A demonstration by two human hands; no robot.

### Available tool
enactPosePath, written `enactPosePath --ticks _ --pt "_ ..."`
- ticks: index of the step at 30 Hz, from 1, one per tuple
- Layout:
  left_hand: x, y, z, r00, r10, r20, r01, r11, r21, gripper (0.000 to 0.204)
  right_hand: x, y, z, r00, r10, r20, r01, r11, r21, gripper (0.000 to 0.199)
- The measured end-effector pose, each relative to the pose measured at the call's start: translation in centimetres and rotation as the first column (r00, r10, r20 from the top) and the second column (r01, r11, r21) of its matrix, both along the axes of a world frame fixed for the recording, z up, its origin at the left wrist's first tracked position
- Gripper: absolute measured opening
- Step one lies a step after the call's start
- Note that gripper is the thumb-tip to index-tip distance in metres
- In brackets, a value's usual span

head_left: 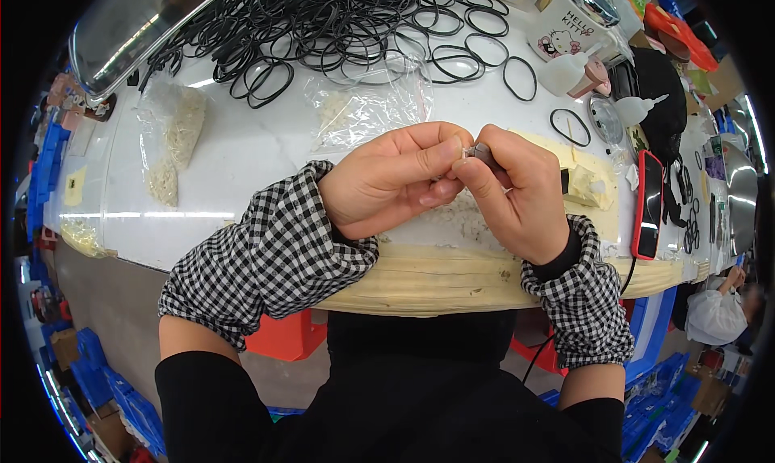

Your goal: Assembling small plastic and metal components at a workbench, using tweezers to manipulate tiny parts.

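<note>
Both hands meet just above the near edge of the worktop [242,152]. The right hand [517,192] has its fingers pressed together, pinching a small dark part [482,151] at the tips, and the left hand [395,180] closes thumb and forefinger against that same part from the left, so the two grips touch. The part is held in the air, over a scatter of pale bits on the worktop right beneath it; what exactly it is I cannot tell. Far behind lies a big tangle of black rings [339,27], with clear bags [367,104] of pale pieces between it and the hands. To the right sit glue bottles [638,108] and a red phone [648,205]. The part is tiny and mostly hidden by fingertips, so a slight twist or slackened pinch could let it slip and drop among the pale bits or off the near edge. A sleeve could also sweep those bits away.
</note>
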State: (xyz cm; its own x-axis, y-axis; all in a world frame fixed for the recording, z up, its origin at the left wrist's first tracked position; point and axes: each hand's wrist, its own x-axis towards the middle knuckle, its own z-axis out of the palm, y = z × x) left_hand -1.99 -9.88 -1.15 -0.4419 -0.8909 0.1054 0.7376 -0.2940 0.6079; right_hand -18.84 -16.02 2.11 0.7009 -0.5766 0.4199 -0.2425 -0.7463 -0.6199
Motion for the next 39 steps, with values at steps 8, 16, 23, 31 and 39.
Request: enactPosePath --ticks 8,16,23,31,39 --pt "0.7 -0.6 0.3 0.956 0.274 0.107 -0.287 0.949 0.127 0.015 -0.5 -0.4 0.5 0.989 0.033 -0.146 -0.021 0.996 0.082 0.028" --pt "2.6 -1.7 -0.6 0.823 0.56 0.092 -0.561 0.78 0.275 0.015 0.0 -0.4 -1.4 0.979 0.056 -0.197 -0.071 0.995 -0.069 0.014" --pt "2.5 -1.5 -0.4 0.828 0.556 0.077 -0.546 0.767 0.336 0.019 0.7 0.0 -2.0 0.948 0.002 -0.318 -0.053 0.987 -0.151 0.014" --pt "1.9 -1.2 -0.2 0.876 0.411 0.251 -0.465 0.858 0.219 0.02 0.6 -0.7 -0.9 0.996 -0.012 -0.086 0.012 1.0 0.006 0.013" --pt "0.5 -0.2 0.1 0.97 0.115 0.215 -0.162 0.963 0.214 0.026 0.7 -0.5 -0.4 0.983 -0.095 0.154 0.031 0.927 0.375 0.012"
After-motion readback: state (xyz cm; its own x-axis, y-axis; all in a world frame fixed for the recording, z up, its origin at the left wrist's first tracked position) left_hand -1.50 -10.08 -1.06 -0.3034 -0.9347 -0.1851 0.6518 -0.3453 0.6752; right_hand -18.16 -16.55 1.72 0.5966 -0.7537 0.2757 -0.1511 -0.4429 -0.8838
